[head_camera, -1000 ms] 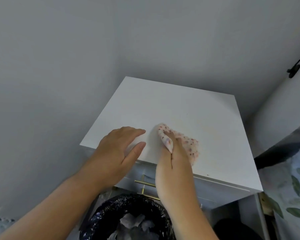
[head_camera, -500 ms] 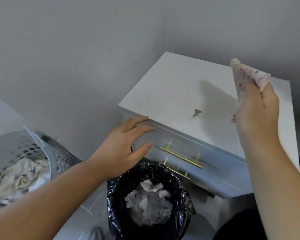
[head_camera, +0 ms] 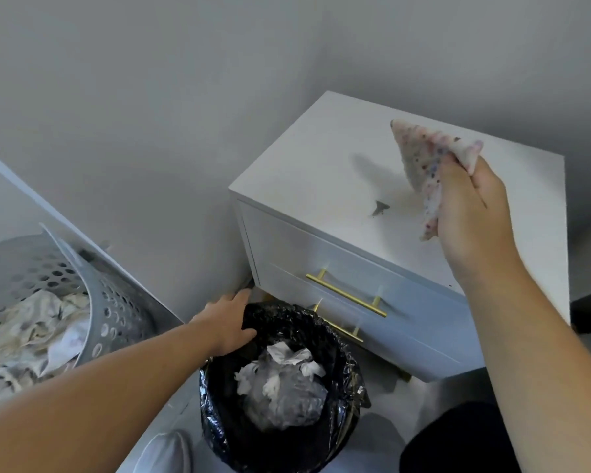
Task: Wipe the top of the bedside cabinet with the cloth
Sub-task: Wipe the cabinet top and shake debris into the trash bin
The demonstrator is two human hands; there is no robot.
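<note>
The white bedside cabinet [head_camera: 314, 165] stands at the right, with two drawers and gold bar handles [head_camera: 345, 294]. A small dark scrap [head_camera: 379, 208] lies on its top near the front edge. My right hand [head_camera: 471, 206] is raised above the cabinet's top, gripping a speckled pink-and-white cloth [head_camera: 423, 165] that hangs clear of the surface. My left hand [head_camera: 229, 322] reaches down to the far rim of the black-lined bin [head_camera: 350, 367] in front of the cabinet, fingers on the bag's edge.
The bin holds crumpled tissues [head_camera: 284, 380]. A grey perforated laundry basket [head_camera: 113, 308] with fabric in it stands at the left. Grey walls enclose the corner behind the cabinet. A dark object [head_camera: 458, 438] sits at the bottom right.
My right hand lifted the cloth off the cabinet's top and holds it in the air. My left hand left the cabinet's front edge and dropped to the bin's rim. The view shifted left.
</note>
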